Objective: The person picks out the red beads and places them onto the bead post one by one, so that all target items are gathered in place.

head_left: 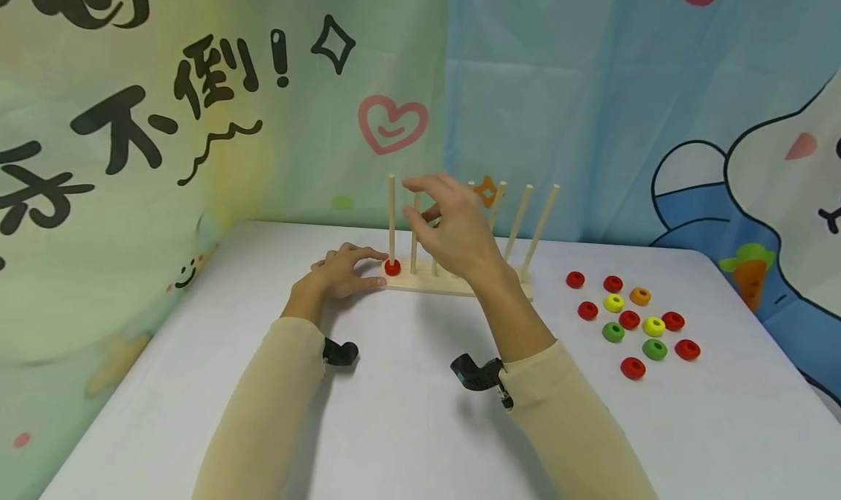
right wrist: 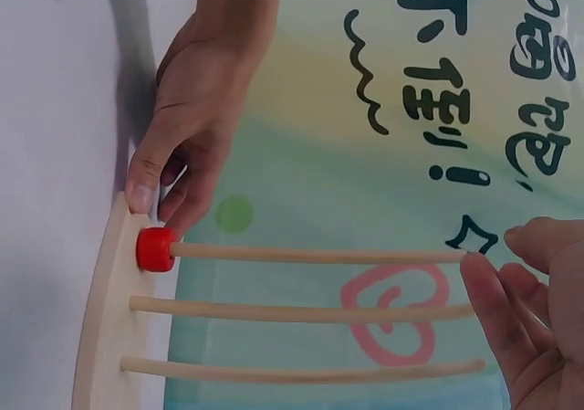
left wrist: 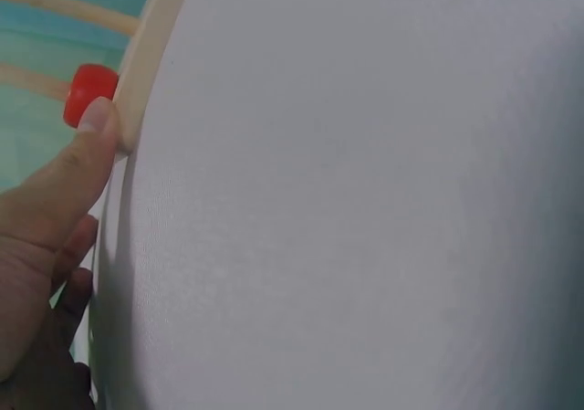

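A wooden peg rack stands on the table, its upright pegs in a row along a flat base. One red bead sits at the foot of the leftmost peg, against the base. My left hand grips the left end of the base, thumb at the front edge and fingers behind; the thumb shows beside the bead. Near the tops of the left pegs is my right hand, thumb and forefinger apart with nothing between them. It hides parts of the middle pegs.
Loose beads lie scattered on the table right of the rack: several red ones, two green, two yellow and one orange. A printed cloth backdrop hangs behind the white table.
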`<state>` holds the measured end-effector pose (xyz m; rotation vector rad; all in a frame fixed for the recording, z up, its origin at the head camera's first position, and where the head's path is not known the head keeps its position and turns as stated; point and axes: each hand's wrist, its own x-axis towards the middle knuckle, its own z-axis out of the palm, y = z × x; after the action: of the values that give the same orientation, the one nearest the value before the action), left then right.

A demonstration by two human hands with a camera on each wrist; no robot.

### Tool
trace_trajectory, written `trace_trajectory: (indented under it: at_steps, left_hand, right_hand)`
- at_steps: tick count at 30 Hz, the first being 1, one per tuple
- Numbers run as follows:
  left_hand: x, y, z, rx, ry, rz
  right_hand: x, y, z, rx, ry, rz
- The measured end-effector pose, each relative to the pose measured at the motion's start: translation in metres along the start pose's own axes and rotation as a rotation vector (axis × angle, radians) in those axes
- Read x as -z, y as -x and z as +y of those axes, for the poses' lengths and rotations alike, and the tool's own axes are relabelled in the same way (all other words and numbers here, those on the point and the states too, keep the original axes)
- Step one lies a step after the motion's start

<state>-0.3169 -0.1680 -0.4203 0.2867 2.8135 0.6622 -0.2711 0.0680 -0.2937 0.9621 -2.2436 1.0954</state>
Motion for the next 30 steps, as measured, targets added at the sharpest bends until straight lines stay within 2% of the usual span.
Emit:
trace_trajectory:
  at_steps: [5,13,22,30]
  left_hand:
    - [-0.001,0.0,0.002,-0.011,0.003,-0.004]
    - [-0.001,0.002,0.005,0.021,-0.005,-0.003]
    - [-0.002,0.002,0.005,0.015,0.007,-0.018]
    - [-0.001,0.002,0.002,0.017,0.022,-0.017]
  right_hand:
    - [0.003,0.009,-0.003,0.036,0.014,-0.029]
    - [0.009,0.034,0.01,-0.029,-0.064,-0.11]
    - [0.023,0.059,0.03,-0.077,0.002,-0.142]
    - [0.033,0.07,0.043,-0.09,0.02,-0.152]
